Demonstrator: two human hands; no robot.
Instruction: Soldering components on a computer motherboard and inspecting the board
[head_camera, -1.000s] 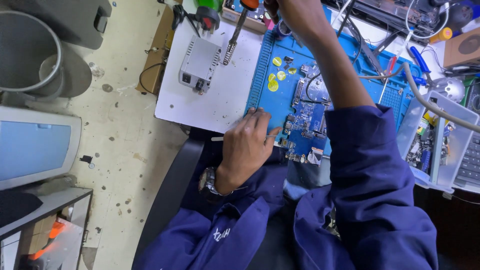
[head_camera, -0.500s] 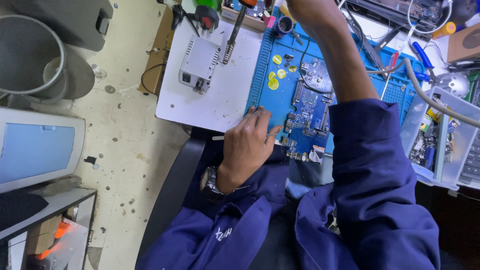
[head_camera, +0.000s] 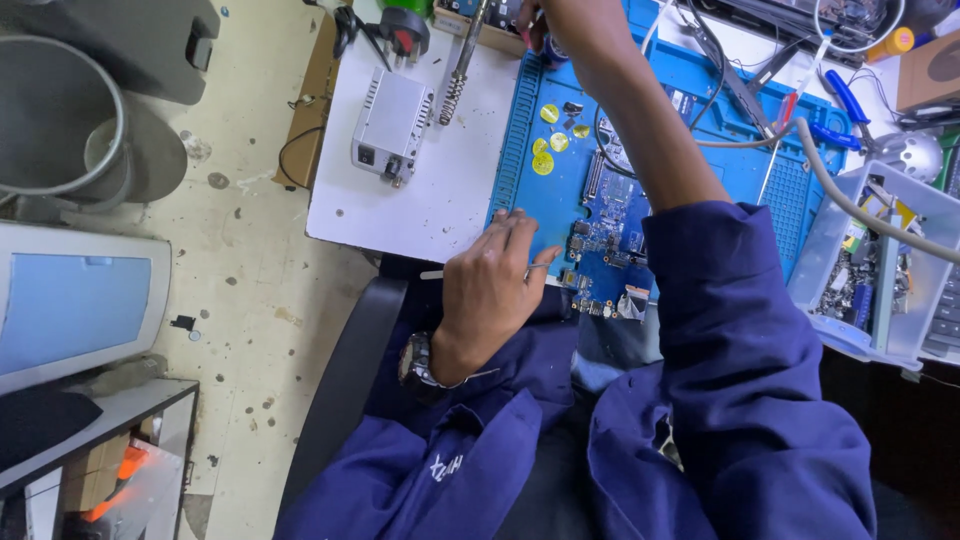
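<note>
The left hand (head_camera: 495, 285), fingers curled, presses a thin metal tool beside the blue circuit board (head_camera: 605, 245) to steady it; the right hand (head_camera: 565, 25) reaches far, its grip unclear.

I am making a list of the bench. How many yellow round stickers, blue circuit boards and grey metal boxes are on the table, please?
Yellow round stickers: 4
Blue circuit board: 1
Grey metal box: 1
Total: 6
The left hand rests by the circuit board; the right hand reaches to the far edge.
</note>
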